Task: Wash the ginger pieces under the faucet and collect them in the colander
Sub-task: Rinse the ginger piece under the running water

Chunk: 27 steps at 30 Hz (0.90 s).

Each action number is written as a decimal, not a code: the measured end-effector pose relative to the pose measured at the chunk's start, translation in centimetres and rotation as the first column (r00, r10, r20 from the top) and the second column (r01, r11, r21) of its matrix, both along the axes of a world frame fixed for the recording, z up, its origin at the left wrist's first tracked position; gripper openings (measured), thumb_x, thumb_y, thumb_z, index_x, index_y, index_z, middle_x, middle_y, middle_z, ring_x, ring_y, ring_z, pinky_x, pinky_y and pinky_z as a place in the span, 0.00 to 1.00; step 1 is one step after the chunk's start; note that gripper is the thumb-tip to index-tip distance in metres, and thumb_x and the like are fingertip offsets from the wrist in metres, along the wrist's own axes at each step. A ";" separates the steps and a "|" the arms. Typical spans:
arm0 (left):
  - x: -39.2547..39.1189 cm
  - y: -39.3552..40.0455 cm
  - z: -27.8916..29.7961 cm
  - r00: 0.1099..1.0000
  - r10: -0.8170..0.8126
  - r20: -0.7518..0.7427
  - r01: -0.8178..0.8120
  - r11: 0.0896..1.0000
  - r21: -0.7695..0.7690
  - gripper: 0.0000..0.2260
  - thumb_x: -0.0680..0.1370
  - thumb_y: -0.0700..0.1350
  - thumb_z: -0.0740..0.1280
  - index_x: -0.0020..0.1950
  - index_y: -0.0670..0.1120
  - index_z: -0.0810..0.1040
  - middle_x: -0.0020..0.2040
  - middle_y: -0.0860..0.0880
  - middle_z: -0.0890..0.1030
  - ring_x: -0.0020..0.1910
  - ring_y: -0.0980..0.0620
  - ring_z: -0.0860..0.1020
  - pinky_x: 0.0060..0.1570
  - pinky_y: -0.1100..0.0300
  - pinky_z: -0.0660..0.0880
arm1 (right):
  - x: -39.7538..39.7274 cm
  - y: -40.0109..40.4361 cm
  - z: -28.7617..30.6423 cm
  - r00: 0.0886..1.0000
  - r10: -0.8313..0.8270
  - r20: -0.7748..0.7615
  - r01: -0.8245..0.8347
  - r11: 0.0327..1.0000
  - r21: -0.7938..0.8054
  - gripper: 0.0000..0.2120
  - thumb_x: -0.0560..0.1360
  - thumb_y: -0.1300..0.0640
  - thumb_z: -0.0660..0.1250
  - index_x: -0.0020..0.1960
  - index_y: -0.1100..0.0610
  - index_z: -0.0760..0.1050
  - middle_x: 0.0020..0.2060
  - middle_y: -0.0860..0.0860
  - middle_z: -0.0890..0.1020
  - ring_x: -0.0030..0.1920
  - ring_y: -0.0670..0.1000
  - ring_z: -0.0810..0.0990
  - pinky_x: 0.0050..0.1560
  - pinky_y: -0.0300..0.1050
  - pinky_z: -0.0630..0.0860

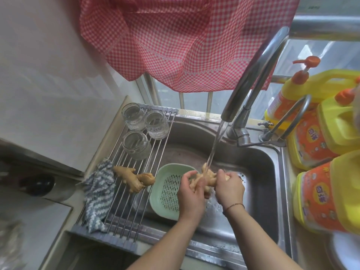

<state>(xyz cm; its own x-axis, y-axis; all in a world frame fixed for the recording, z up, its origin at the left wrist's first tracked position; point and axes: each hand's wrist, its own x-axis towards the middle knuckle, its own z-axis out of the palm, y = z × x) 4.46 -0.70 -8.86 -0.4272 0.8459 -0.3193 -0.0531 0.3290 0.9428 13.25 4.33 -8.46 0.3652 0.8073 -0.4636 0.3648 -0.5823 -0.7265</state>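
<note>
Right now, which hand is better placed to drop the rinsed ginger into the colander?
Left. The left hand grips the ginger directly over the green colander; the right hand is farther away.

left hand [190,193]: fingers curled, gripping | right hand [229,189]: fingers curled, gripping | forearms extended forward

Orange labels on yellow detergent jugs [313,145] bore white characters in a yellow disc, too blurred to read, no other text legible

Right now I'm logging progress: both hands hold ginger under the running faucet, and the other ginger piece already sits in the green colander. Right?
Not quite. The head view shows the other ginger piece on the drying rack, not in the colander.
</note>
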 end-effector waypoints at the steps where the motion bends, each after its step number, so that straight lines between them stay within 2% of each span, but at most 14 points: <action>1: 0.0 0.1 0.1 0.999 0.034 0.004 -0.034 0.999 0.016 0.04 0.79 0.45 0.67 0.53 0.48 0.76 0.41 0.48 0.83 0.31 0.54 0.82 0.32 0.60 0.79 | -0.1 -0.2 0.3 1.000 -0.004 -0.013 0.004 1.000 0.023 0.14 0.77 0.50 0.60 0.47 0.60 0.76 0.41 0.55 0.79 0.46 0.57 0.75 0.45 0.45 0.66; 3: 0.1 0.8 0.3 0.992 0.125 -0.002 -0.125 0.992 0.009 0.07 0.80 0.47 0.66 0.45 0.46 0.77 0.35 0.47 0.83 0.28 0.54 0.80 0.29 0.59 0.78 | -0.2 -0.7 1.2 0.999 -0.009 -0.041 0.012 0.997 0.079 0.13 0.77 0.49 0.61 0.45 0.59 0.75 0.39 0.54 0.80 0.43 0.56 0.75 0.43 0.45 0.65; 6: -0.1 2.2 -0.2 0.962 0.263 -0.068 -0.267 0.963 -0.050 0.14 0.81 0.49 0.64 0.37 0.47 0.79 0.31 0.48 0.83 0.29 0.54 0.81 0.31 0.56 0.80 | -0.3 -2.1 1.9 0.995 -0.017 -0.097 0.031 0.990 0.139 0.12 0.75 0.47 0.63 0.41 0.56 0.72 0.36 0.54 0.80 0.40 0.56 0.78 0.38 0.48 0.70; 8: 0.1 2.5 -0.5 0.952 0.302 -0.052 -0.306 0.947 -0.101 0.15 0.80 0.49 0.65 0.35 0.46 0.80 0.32 0.47 0.83 0.29 0.53 0.81 0.29 0.61 0.77 | -0.3 -3.0 1.8 0.992 -0.021 -0.124 0.041 0.986 0.160 0.12 0.74 0.46 0.64 0.40 0.55 0.70 0.36 0.54 0.81 0.39 0.57 0.79 0.38 0.51 0.75; 11: 0.6 2.4 -0.3 0.909 0.408 0.088 -0.378 0.895 -0.237 0.15 0.80 0.50 0.66 0.37 0.43 0.81 0.35 0.45 0.85 0.33 0.48 0.83 0.31 0.59 0.78 | 0.1 -3.9 1.5 0.991 0.024 -0.133 0.003 0.981 0.195 0.11 0.73 0.45 0.64 0.41 0.51 0.68 0.34 0.55 0.82 0.36 0.57 0.81 0.38 0.55 0.78; 13: 0.7 2.7 -0.4 0.818 0.531 0.221 -0.431 0.821 -0.374 0.15 0.80 0.50 0.65 0.42 0.41 0.81 0.38 0.45 0.85 0.35 0.48 0.84 0.35 0.57 0.80 | 0.1 -4.8 1.1 0.991 0.077 -0.108 -0.055 0.979 0.194 0.10 0.74 0.47 0.65 0.42 0.50 0.67 0.33 0.54 0.82 0.35 0.56 0.81 0.38 0.56 0.78; 15: 0.3 3.3 -0.5 0.657 0.638 0.401 -0.422 0.752 -0.506 0.16 0.81 0.53 0.63 0.48 0.39 0.79 0.42 0.43 0.85 0.40 0.45 0.85 0.44 0.50 0.82 | 0.0 -6.3 0.6 0.984 0.158 -0.084 -0.139 0.971 0.197 0.09 0.76 0.48 0.65 0.44 0.49 0.66 0.32 0.54 0.82 0.34 0.56 0.81 0.38 0.56 0.77; 17: 0.0 3.7 -0.8 0.538 0.627 0.564 -0.324 0.771 -0.548 0.19 0.81 0.56 0.61 0.51 0.39 0.75 0.46 0.42 0.84 0.46 0.42 0.84 0.50 0.44 0.81 | -0.2 -7.4 0.4 0.969 0.230 -0.087 -0.212 0.961 0.175 0.09 0.76 0.51 0.65 0.47 0.47 0.64 0.34 0.54 0.83 0.34 0.56 0.81 0.39 0.57 0.77; 19: 0.3 3.8 -1.0 0.546 0.542 0.639 -0.220 0.829 -0.515 0.18 0.82 0.55 0.60 0.52 0.40 0.73 0.46 0.41 0.82 0.46 0.41 0.83 0.45 0.45 0.81 | -0.2 -6.7 0.4 0.962 0.231 -0.143 -0.217 0.970 0.110 0.11 0.75 0.50 0.66 0.52 0.44 0.64 0.43 0.54 0.84 0.41 0.55 0.82 0.46 0.57 0.78; 22: 1.7 3.3 -1.0 0.617 0.405 0.675 -0.143 0.901 -0.410 0.14 0.83 0.46 0.59 0.57 0.34 0.72 0.46 0.37 0.83 0.40 0.43 0.84 0.38 0.51 0.82 | 0.4 -4.4 0.0 0.961 0.213 -0.177 -0.216 0.976 -0.001 0.24 0.75 0.44 0.64 0.66 0.51 0.63 0.57 0.56 0.80 0.54 0.57 0.81 0.57 0.56 0.76; 23: 2.1 3.1 -0.9 0.621 0.364 0.694 -0.132 0.922 -0.365 0.13 0.84 0.43 0.58 0.60 0.33 0.71 0.45 0.37 0.83 0.38 0.44 0.84 0.36 0.52 0.83 | 0.6 -3.9 0.0 0.960 0.228 -0.159 -0.234 0.972 -0.018 0.26 0.75 0.43 0.63 0.68 0.53 0.62 0.59 0.56 0.79 0.56 0.58 0.80 0.59 0.55 0.75; 25: 2.6 2.8 -0.6 0.632 0.337 0.698 -0.137 0.935 -0.328 0.13 0.84 0.39 0.57 0.63 0.32 0.69 0.44 0.36 0.83 0.35 0.46 0.84 0.35 0.54 0.83 | 0.6 -3.7 0.2 0.954 0.277 -0.115 -0.282 0.959 -0.026 0.25 0.77 0.45 0.61 0.70 0.54 0.63 0.59 0.54 0.79 0.59 0.58 0.78 0.60 0.51 0.73; 27: 2.4 2.8 -0.4 0.708 0.359 0.608 -0.164 0.921 -0.354 0.14 0.84 0.40 0.58 0.62 0.31 0.71 0.41 0.37 0.83 0.32 0.47 0.84 0.31 0.57 0.82 | 0.2 -4.3 0.5 0.942 0.325 -0.081 -0.326 0.945 0.003 0.20 0.78 0.45 0.59 0.67 0.53 0.65 0.56 0.54 0.81 0.56 0.58 0.80 0.56 0.51 0.74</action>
